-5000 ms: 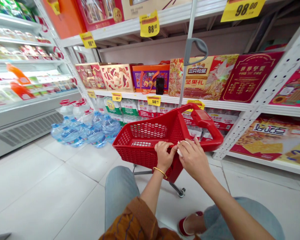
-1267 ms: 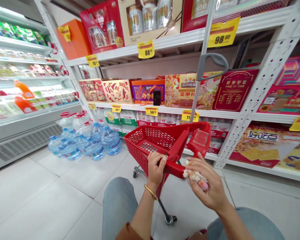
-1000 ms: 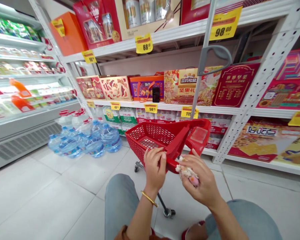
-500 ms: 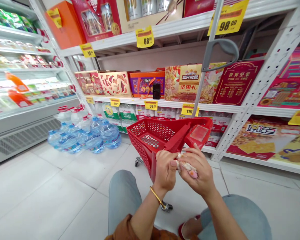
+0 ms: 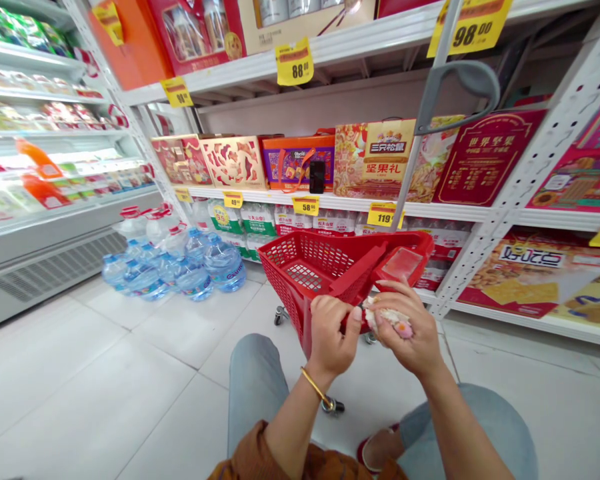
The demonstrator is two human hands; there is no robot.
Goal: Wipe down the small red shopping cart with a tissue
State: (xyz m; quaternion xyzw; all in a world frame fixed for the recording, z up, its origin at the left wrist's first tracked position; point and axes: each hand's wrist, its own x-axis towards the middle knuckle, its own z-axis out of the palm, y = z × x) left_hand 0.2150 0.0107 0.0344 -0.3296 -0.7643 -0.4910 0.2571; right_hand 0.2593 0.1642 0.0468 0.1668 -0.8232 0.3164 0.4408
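The fingers of my left hand (image 5: 333, 337) are curled over the near edge of a red shopping cart (image 5: 316, 293), with the thumb along the side. In my right hand (image 5: 413, 333) is a crumpled white cloth (image 5: 391, 321) with pink and orange patches, bunched between thumb and fingers. It lies against the cart's red handle section, just below a raised red holder with a clear panel (image 5: 401, 265). A red flap slants across the perforated basket. My right fingers partly cover the cloth.
Past the cart, a white shelf (image 5: 290, 195) bears gift boxes, a black phone (image 5: 317, 177) and price tags. Large water bottles (image 5: 223, 263) stand on the tiled floor at left, near a chilled cabinet (image 5: 70, 257). A metal pole (image 5: 414, 160) with a grey hook rises behind the cart.
My right hand has moved slightly right with the cloth, widening the gap to my left hand, where red cart now shows. The whole view has shifted a little.
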